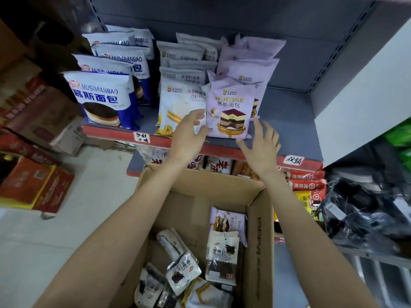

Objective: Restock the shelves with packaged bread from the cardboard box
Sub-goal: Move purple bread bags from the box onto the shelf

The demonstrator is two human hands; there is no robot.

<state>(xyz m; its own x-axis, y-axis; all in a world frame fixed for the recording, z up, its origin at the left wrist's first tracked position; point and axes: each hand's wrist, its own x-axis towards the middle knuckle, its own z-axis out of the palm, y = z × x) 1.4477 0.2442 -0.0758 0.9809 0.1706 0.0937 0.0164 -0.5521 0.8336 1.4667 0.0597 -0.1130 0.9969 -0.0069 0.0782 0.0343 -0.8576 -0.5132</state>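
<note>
The box (200,196) sits open below the shelf (289,112), holding a purple pack (226,221), a white-and-brown pack (222,254) and a loose heap of small white packs (180,272).

On the shelf stand three rows of bread: blue-and-white bags (102,96) on the left, white bags (178,103) in the middle, purple bags behind a front mousse bag (231,110) standing upright at the edge.

The left hand (189,132) has relaxed fingers touching the mousse bag's left edge. The right hand (261,145) is spread wide just beside its lower right corner, holding nothing.

A lower shelf (302,181) carries red packets; red cartons (33,185) lie on the floor to the left.
</note>
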